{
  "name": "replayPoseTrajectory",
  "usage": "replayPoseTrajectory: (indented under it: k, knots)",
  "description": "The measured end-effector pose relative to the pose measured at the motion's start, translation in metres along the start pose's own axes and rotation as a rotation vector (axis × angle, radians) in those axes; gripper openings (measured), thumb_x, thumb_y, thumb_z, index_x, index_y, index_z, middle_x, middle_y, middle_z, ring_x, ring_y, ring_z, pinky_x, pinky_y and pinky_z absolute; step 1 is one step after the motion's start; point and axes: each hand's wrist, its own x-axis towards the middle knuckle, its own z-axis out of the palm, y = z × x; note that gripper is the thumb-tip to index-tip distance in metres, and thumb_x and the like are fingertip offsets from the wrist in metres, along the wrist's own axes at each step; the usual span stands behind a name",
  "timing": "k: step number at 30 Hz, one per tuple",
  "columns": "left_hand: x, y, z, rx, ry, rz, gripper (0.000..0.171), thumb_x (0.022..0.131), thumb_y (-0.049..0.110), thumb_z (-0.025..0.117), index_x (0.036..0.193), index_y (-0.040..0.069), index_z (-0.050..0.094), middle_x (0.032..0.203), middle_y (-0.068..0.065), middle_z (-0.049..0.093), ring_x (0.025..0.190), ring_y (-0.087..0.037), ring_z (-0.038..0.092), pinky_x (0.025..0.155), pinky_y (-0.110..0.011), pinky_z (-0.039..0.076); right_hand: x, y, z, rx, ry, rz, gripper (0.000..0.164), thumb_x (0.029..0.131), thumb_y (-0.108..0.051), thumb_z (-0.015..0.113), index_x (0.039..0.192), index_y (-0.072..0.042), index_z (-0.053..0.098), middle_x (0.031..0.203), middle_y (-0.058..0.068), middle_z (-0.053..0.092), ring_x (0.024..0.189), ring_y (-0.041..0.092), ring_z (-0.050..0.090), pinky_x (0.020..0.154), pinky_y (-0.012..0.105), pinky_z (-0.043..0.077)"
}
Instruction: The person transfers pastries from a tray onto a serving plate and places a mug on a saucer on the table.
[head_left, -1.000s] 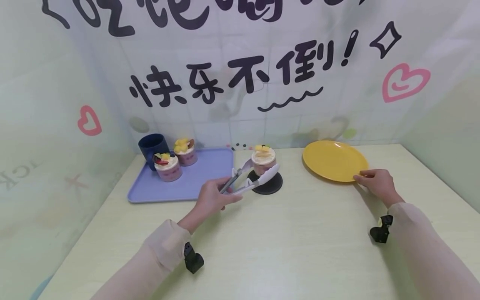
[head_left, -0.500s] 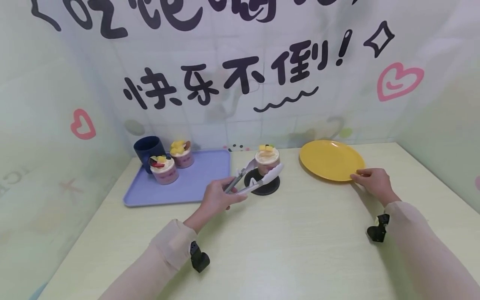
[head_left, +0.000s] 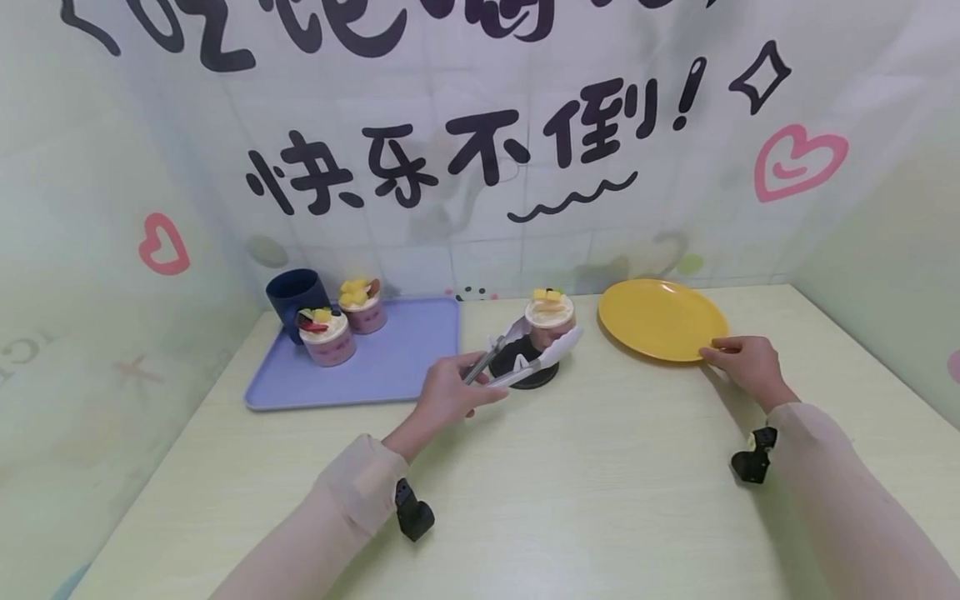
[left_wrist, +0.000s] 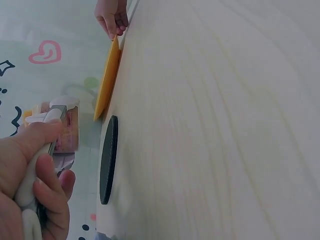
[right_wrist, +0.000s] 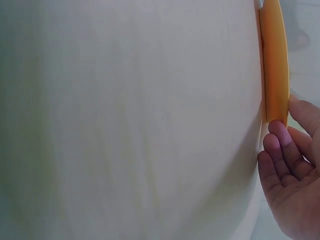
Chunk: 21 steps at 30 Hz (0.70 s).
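My left hand [head_left: 450, 387] grips a pair of tongs [head_left: 558, 347] with white tips. Between those tips sits a pink dessert cup [head_left: 550, 312] topped with cream and yellow fruit pieces. In the left wrist view the cup [left_wrist: 71, 131] hangs clear of the table, off to one side of a round black coaster [left_wrist: 109, 160]. Over on the right, my right hand [head_left: 746, 367] pinches the near right rim of a yellow plate [head_left: 660, 321]. Its thumb lies on one face of the plate [right_wrist: 276, 65] and fingertips on the other, in the right wrist view.
A lavender tray [head_left: 408, 350] lies at the back left. On it stand a dark blue mug [head_left: 292, 290] and two more dessert cups, one with red and yellow fruit [head_left: 330, 343] and one with yellow fruit [head_left: 365, 317]. A printed backdrop [head_left: 420, 258] rises behind the table.
My left hand has carried the tongs and the dessert cup rightward, from over the coaster toward the plate. My right hand keeps its hold on the plate's rim.
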Motion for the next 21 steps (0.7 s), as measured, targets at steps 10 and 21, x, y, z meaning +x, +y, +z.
replayPoseTrajectory:
  k: [10, 21]
  knots:
    - [0.004, 0.001, 0.010, 0.032, -0.019, 0.001, 0.063, 0.066, 0.022, 0.083, 0.123, 0.010, 0.059, 0.078, -0.001, 0.062, 0.040, -0.013, 0.049, 0.039, -0.024, 0.039, 0.001, 0.003, 0.000, 0.014, -0.009, 0.017, 0.068, 0.090, -0.043, 0.053, 0.127, 0.014, 0.042, 0.131, 0.033, 0.037, 0.114, 0.043, 0.039, 0.095, 0.050, 0.036]
    - [0.007, 0.008, 0.018, 0.007, -0.033, -0.028, 0.067, 0.066, 0.021, 0.083, 0.126, 0.011, 0.056, 0.081, -0.002, 0.061, 0.041, -0.013, 0.048, 0.039, -0.022, 0.039, 0.001, -0.001, -0.001, 0.022, -0.007, 0.019, 0.066, 0.090, -0.041, 0.054, 0.126, 0.014, 0.043, 0.132, 0.033, 0.037, 0.116, 0.043, 0.037, 0.095, 0.050, 0.036]
